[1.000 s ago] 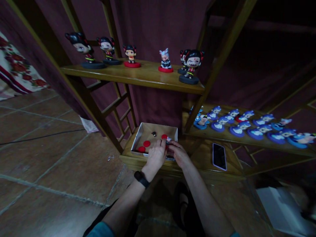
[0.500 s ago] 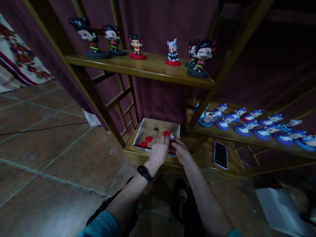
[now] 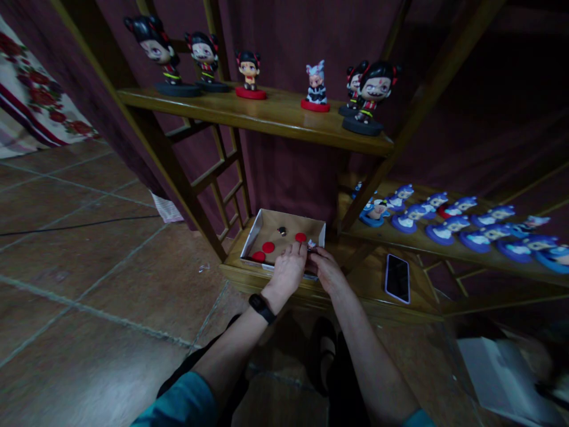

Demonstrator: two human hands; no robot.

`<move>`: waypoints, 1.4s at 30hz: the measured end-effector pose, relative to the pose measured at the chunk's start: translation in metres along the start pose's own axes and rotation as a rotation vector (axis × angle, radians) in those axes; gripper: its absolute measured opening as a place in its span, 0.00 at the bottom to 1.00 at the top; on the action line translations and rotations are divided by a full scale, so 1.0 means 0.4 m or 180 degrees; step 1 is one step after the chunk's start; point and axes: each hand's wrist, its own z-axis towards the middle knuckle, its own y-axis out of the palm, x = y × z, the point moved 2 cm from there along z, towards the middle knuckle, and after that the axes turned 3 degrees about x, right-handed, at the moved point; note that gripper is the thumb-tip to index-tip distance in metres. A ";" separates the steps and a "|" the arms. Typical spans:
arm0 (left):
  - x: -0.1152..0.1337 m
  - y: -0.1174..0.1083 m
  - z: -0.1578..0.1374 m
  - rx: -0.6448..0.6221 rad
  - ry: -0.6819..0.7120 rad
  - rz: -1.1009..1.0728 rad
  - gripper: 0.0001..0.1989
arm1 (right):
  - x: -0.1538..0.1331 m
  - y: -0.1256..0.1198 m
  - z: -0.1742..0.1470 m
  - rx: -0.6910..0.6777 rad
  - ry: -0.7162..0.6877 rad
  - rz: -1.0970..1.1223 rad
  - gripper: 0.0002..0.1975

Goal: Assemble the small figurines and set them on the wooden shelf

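Note:
A shallow open cardboard box [image 3: 249, 244] stands on the low wooden shelf. Over its front right part, my left hand [image 3: 288, 270] and my right hand [image 3: 328, 270] come together. Between their fingertips shows a small figurine [image 3: 311, 244] with pale hair; its lower part is hidden. The fingers of my right hand are closed round it. My left hand is curled beside it, its fingertips hidden. In the box lie red round bases, one [image 3: 268, 247] at the left and another [image 3: 300, 237] by my fingers, and a small dark-topped figurine piece [image 3: 281, 230].
Figurines with black hair buns, one [image 3: 373, 98] at the right end, stand on the upper shelf [image 3: 258, 115]. Several blue-haired figurines [image 3: 448, 228] fill the right shelf. A phone [image 3: 397, 279] lies right of my hands. A wooden post [image 3: 364, 196] rises between the shelves.
My hands stay together at the small figurine, with hardly any movement of the fingers. The view has shifted slightly, and the upper shelf appears a little higher.

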 end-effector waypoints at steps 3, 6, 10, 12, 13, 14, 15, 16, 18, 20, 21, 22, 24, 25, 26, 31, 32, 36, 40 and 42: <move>0.001 -0.001 0.000 -0.0088 -0.0069 -0.0107 0.20 | -0.003 0.002 -0.003 0.0000 -0.0004 -0.0010 0.13; -0.004 0.001 0.001 -0.0204 -0.0242 -0.0277 0.21 | -0.002 0.003 -0.003 -0.0058 -0.0007 -0.0011 0.13; -0.015 0.006 0.005 -0.0212 -0.0333 -0.0579 0.20 | -0.001 0.003 -0.003 -0.0091 -0.0024 -0.0022 0.13; -0.018 0.009 0.007 -0.0228 -0.0387 -0.0656 0.20 | -0.001 0.003 -0.004 -0.0095 -0.0063 -0.0037 0.13; -0.020 0.011 0.007 -0.0237 -0.0420 -0.0673 0.20 | -0.002 0.003 -0.005 -0.0093 -0.0081 -0.0035 0.12; -0.021 0.012 0.007 -0.0234 -0.0447 -0.0686 0.20 | -0.002 0.004 -0.006 -0.0099 -0.0091 -0.0025 0.12; -0.021 0.013 0.008 -0.0215 -0.0458 -0.0707 0.20 | -0.003 0.004 -0.007 -0.0104 -0.0097 -0.0014 0.12; -0.021 0.014 0.008 -0.0183 -0.0460 -0.0740 0.20 | -0.004 0.005 -0.008 -0.0105 -0.0093 -0.0011 0.12; -0.024 0.017 0.009 -0.0104 -0.0488 -0.0831 0.21 | -0.006 0.006 -0.011 -0.0073 -0.0078 -0.0008 0.12; -0.031 0.021 0.012 -0.0055 -0.0572 -0.0963 0.22 | -0.010 0.008 -0.014 -0.0056 -0.0060 -0.0013 0.12; -0.035 0.023 0.015 -0.0046 -0.0614 -0.1055 0.22 | -0.012 0.008 -0.015 -0.0053 -0.0058 -0.0011 0.12; -0.039 0.026 0.017 -0.0036 -0.0646 -0.1167 0.22 | -0.014 0.009 -0.016 -0.0067 -0.0059 -0.0010 0.12; -0.047 0.030 0.023 -0.0010 -0.0678 -0.1448 0.22 | -0.017 0.010 -0.017 -0.0103 -0.0083 -0.0013 0.11; -0.052 0.033 0.026 -0.0009 -0.0708 -0.1617 0.23 | -0.018 0.009 -0.017 -0.0104 -0.0096 -0.0010 0.11; -0.056 0.036 0.029 -0.0022 -0.0763 -0.1803 0.23 | -0.018 0.008 -0.016 -0.0099 -0.0104 -0.0003 0.11; -0.070 0.058 0.041 -0.0103 -0.1092 -0.3018 0.22 | -0.015 0.003 -0.009 -0.0044 -0.0136 0.0004 0.12; -0.071 0.062 0.043 -0.0086 -0.1100 -0.3258 0.21 | -0.014 0.002 -0.007 -0.0022 -0.0157 0.0010 0.12; -0.077 0.075 0.047 -0.0017 -0.1204 -0.3920 0.17 | -0.014 -0.002 -0.003 -0.0010 -0.0187 0.0015 0.13; -0.078 0.078 0.044 -0.0198 -0.1362 -0.4528 0.18 | -0.014 -0.004 -0.001 -0.0027 -0.0248 0.0061 0.12; -0.077 0.075 0.042 -0.0238 -0.1439 -0.4749 0.19 | -0.015 -0.005 -0.001 -0.0015 -0.0260 0.0050 0.12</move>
